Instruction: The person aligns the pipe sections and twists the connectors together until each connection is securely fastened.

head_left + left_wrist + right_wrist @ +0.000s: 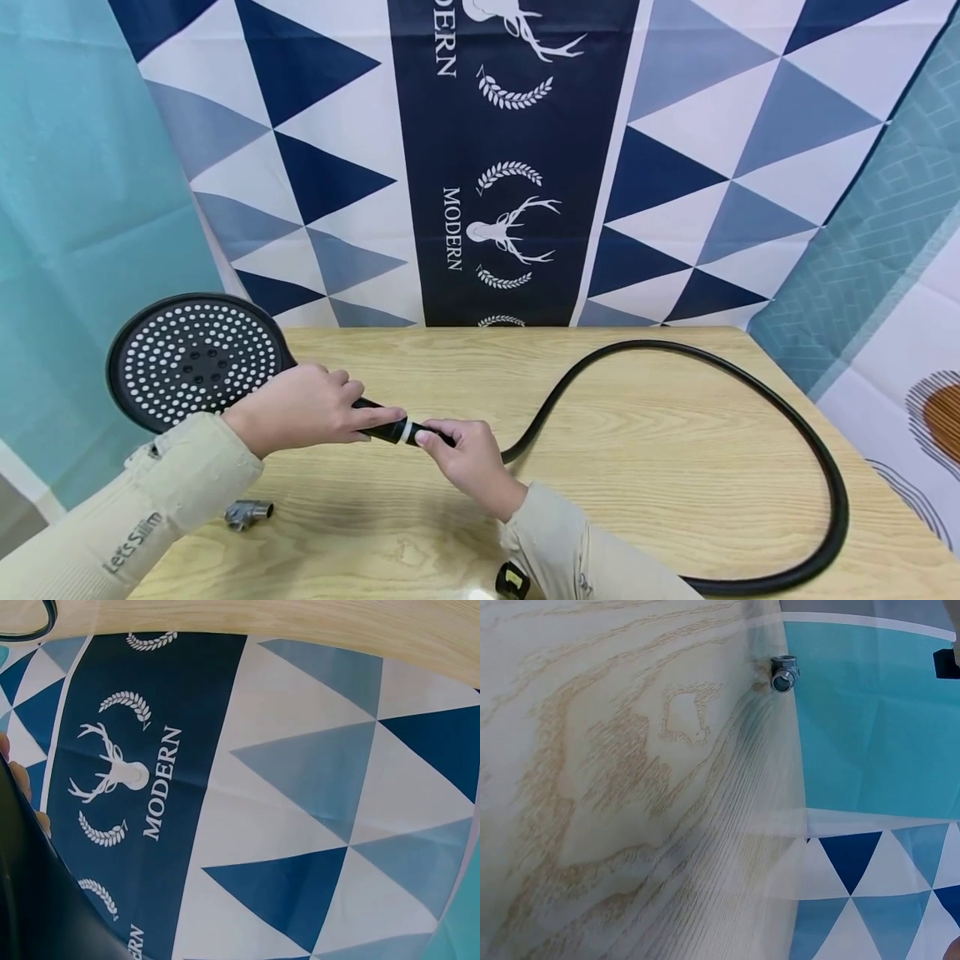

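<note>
A round black shower head (201,360) with many pale nozzles hangs above the left of the table, its face toward the head camera. My left hand (307,407) grips its handle, the index finger lying along it. With thumb and fingers my right hand (468,462) pinches the black end of the hose (652,344), where it meets the handle at a white ring (406,432). From there the hose loops over the table to the right. In the left wrist view, the dark shower head (37,900) fills the lower left corner, with fingertips behind it.
A small metal fitting (247,512) lies on the wooden table (420,358) below my left forearm. By my right sleeve is a black thing with a yellow mark (512,581), partly cut off. Patterned cloth (502,125) hangs behind the table.
</note>
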`<state>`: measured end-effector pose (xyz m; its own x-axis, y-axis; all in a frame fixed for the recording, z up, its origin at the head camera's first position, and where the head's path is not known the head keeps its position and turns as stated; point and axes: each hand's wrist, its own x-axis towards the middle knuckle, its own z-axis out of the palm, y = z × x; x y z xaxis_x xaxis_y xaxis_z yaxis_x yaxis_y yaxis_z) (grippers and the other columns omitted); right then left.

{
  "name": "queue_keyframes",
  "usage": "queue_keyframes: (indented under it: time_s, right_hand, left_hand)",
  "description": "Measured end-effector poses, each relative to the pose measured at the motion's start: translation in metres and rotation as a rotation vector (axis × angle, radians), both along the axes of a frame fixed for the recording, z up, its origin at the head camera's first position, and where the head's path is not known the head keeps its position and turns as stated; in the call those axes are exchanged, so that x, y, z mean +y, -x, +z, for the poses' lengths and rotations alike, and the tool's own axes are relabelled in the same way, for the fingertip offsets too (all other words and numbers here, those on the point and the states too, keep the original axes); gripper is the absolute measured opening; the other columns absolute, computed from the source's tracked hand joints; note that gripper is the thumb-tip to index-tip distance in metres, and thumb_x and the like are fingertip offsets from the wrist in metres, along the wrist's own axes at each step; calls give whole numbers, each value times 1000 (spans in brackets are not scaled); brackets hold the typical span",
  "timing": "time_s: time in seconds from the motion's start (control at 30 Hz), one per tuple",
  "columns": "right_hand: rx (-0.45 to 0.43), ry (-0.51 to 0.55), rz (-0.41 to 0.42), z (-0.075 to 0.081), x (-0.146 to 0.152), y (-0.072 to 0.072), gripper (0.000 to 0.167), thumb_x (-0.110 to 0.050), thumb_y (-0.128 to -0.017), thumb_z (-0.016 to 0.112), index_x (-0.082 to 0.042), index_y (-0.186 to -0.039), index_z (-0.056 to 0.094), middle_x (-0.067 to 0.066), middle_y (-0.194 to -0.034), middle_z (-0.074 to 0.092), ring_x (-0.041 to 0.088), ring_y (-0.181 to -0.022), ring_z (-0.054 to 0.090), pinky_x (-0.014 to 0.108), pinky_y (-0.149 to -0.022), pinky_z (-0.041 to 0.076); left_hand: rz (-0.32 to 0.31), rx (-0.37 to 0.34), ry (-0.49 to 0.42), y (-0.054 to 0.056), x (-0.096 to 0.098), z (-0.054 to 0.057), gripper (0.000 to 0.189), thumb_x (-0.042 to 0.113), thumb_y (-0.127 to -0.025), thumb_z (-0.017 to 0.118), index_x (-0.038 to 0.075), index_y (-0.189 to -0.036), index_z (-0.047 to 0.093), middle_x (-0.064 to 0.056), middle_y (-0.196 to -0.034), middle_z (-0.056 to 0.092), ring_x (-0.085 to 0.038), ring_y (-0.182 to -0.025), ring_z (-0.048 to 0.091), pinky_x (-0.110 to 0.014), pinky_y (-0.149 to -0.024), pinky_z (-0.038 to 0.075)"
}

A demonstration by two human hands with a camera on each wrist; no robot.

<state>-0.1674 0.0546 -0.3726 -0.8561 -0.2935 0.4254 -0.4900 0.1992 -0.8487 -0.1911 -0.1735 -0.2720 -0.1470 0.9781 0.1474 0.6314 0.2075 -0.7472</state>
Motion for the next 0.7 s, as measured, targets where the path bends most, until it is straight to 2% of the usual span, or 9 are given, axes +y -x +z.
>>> queue_keyframes:
  time_s: [0.17, 0.37, 0.5, 0.7]
  right_hand:
    - [-7, 1, 3, 4, 1, 0, 20, -9, -91, 64, 10, -97, 71, 4, -59, 54, 2, -50, 39, 20, -51, 38]
    - [14, -28, 21, 6, 3, 1, 19, -6, -92, 63, 11, -97, 70, 10, -66, 62, 1, -53, 41, 21, -53, 41]
    - [-52, -34, 52, 7, 2, 2, 20, -5, -92, 62, 12, -99, 69, 11, -69, 63, 2, -53, 39, 20, -51, 37]
    - [-137, 13, 54, 6, 3, 1, 16, -4, -91, 63, 10, -98, 65, -1, -59, 49, 3, -51, 38, 20, -47, 33]
  left_hand:
    - [9, -13, -4, 0, 1, 3, 47, 50, -78, 72, 29, -119, 62, 1, -59, 42, -10, -44, 36, -19, -40, 29]
    - [30, -39, 20, -1, 2, 6, 45, 49, -79, 72, 29, -119, 62, 1, -59, 44, -10, -45, 37, -19, -41, 30]
    - [38, -38, 33, -2, 1, 5, 45, 50, -79, 72, 30, -119, 63, 1, -58, 44, -10, -44, 36, -19, -41, 30]
    - [46, -29, 34, -3, 1, 2, 45, 52, -80, 70, 30, -120, 63, 1, -59, 44, -9, -45, 35, -18, -41, 29]
